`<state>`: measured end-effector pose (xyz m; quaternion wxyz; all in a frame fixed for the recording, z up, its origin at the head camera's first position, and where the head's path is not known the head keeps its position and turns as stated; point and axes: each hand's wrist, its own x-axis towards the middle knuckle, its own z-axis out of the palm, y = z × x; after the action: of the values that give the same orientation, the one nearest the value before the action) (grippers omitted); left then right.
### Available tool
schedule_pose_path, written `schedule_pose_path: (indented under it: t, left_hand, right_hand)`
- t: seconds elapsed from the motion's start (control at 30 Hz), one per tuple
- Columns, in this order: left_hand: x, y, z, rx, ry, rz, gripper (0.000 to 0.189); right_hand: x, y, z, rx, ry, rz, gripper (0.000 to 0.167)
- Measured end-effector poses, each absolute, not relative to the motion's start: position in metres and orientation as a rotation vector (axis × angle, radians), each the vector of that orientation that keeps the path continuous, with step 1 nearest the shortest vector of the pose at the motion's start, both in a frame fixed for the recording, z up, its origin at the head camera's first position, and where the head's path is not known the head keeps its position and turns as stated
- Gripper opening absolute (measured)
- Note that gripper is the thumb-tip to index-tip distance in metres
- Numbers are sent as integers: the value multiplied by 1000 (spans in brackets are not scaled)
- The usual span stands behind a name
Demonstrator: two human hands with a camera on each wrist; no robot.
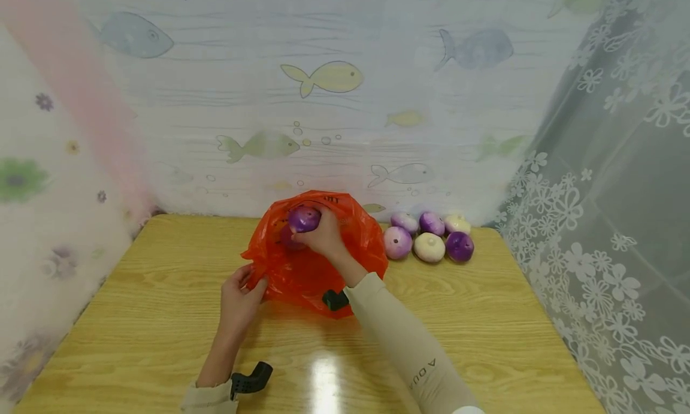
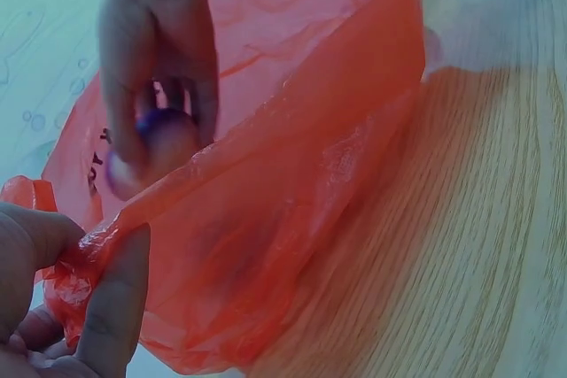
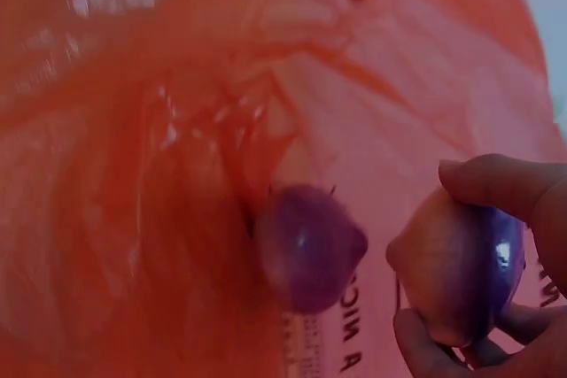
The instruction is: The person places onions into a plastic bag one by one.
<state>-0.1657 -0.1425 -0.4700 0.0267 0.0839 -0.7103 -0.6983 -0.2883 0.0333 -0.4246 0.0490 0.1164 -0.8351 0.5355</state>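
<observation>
A red plastic bag (image 1: 307,282) stands with its mouth spread wide near the back of the table. My left hand (image 1: 241,297) pinches the left edge of the bag between thumb and fingers. Inside the mouth, my right hand (image 1: 326,237) grips a purple onion (image 1: 304,218) with a paler, pointed end, seen closely in the right wrist view. A second purple onion (image 3: 308,250) lies within the bag, a short way from the held one. In the left wrist view the right hand and its onion are partly blurred behind the bag's rim.
Right of the bag sit several onions in two rows: pale purple (image 1: 398,242), white (image 1: 429,247) and dark purple (image 1: 460,247) ones in front, others behind. A fish-patterned curtain (image 1: 334,132) hangs at the table's back edge. Wooden tabletop (image 1: 162,318) extends around the bag.
</observation>
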Motion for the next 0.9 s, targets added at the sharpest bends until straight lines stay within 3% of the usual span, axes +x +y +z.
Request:
schedule_pose_path:
  t: [0.43, 0.9]
  left_hand:
    - [-166, -143, -469, 281, -2202, -2132, 43]
    - [-166, -143, -468, 270, -2193, -2132, 43]
  right_hand:
    - [-321, 57, -449, 87, -2627, 1655, 81]
    - [-327, 70, -467, 172, -2549, 1702, 81]
